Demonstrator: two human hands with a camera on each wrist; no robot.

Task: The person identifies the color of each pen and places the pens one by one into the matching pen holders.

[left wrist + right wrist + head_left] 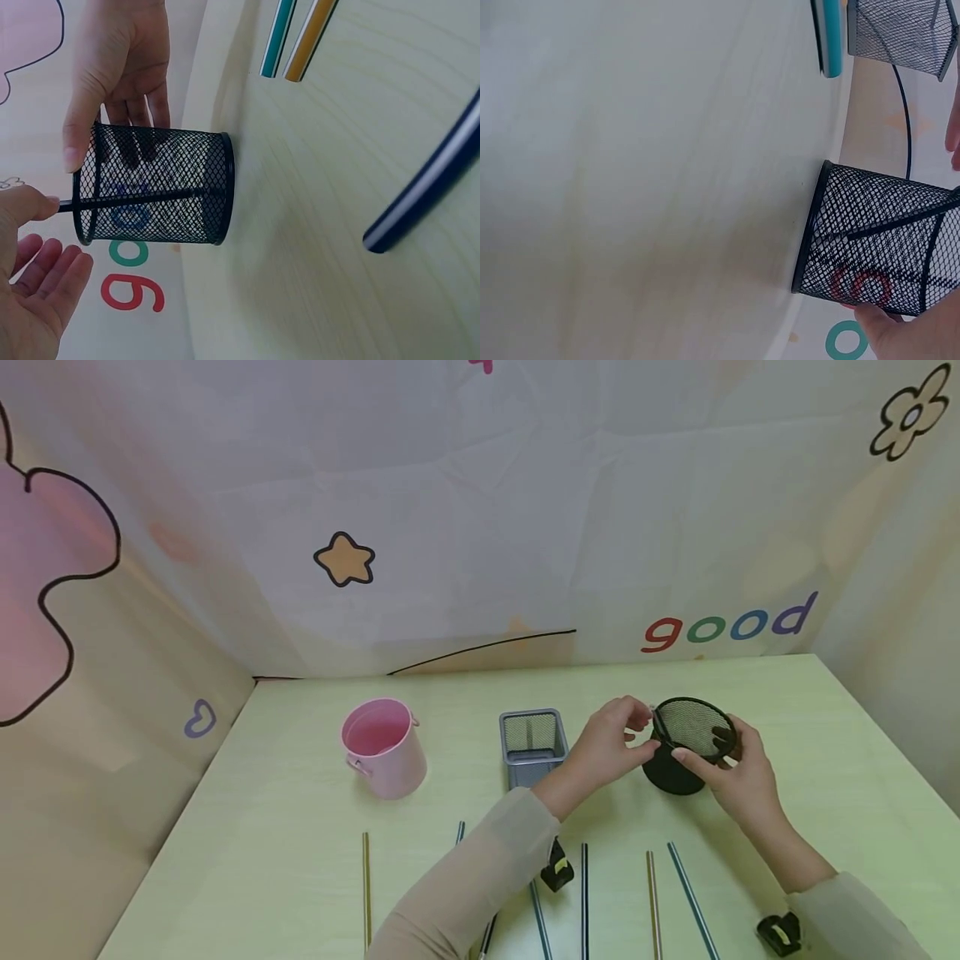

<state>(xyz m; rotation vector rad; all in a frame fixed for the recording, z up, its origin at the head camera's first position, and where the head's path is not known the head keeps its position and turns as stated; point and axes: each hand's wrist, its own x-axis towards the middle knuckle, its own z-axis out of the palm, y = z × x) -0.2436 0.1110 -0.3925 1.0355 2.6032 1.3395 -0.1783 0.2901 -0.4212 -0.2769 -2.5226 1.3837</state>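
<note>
A round black mesh pen holder (pixel 675 774) stands at the right of the table, leaning a little in the head view. My right hand (pixel 742 772) holds it at the rim, thumb on the near side and fingers around the far side. A slim black pencil-like stick (pixel 65 205) runs down inside the holder, its top end poking out over the rim. My left hand (pixel 611 739) pinches that end between thumb and forefinger, the other fingers loosely bent beside it. Through the mesh the stick's lower part shows close to the holder's base in the left wrist view.
A grey square mesh holder (pixel 534 760) stands left of my left hand, and a pink bucket (pixel 386 752) further left. Several thin sticks lie along the front, among them a gold one (pixel 366 893), a dark one (pixel 584 897) and a blue one (pixel 692 897). A printed cloth (pixel 480 568) hangs behind.
</note>
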